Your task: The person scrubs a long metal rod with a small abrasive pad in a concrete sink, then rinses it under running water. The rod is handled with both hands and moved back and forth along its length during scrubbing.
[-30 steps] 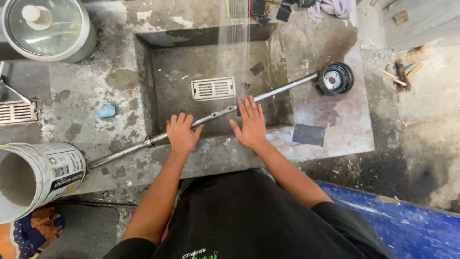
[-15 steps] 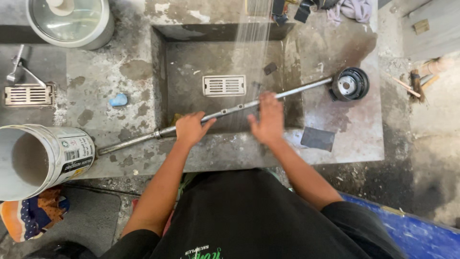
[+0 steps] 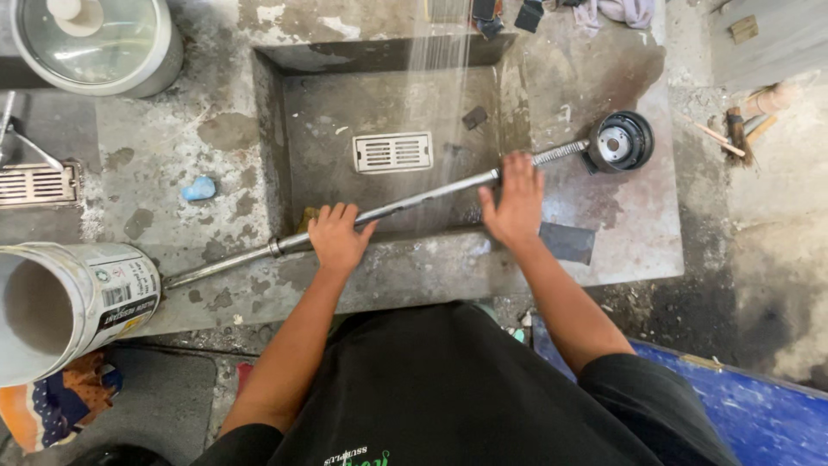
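A long grey metal rod (image 3: 423, 197) lies slantwise across a sunken concrete basin (image 3: 328, 112), with a black round fitting (image 3: 619, 142) on its far right end. My left hand (image 3: 336, 237) rests palm down on the rod near its thicker collar at the basin's front edge. My right hand (image 3: 516, 203) lies flat on the rod further right, fingers spread, close to the threaded part. Water streams down into the basin behind the rod. A white slotted drain grate (image 3: 392, 152) sits in the basin floor.
A white plastic bucket (image 3: 65, 302) lies on its side at the left. A lidded pot (image 3: 90, 39) stands at the back left beside another drain grate (image 3: 34, 183). A small blue lump (image 3: 199, 189) and a dark pad (image 3: 567, 242) rest on the concrete. Blue sheeting (image 3: 759, 414) lies at the lower right.
My right hand has slid to the right along the rod, toward the threaded end. My left hand stays near the collar. The view has shifted slightly.
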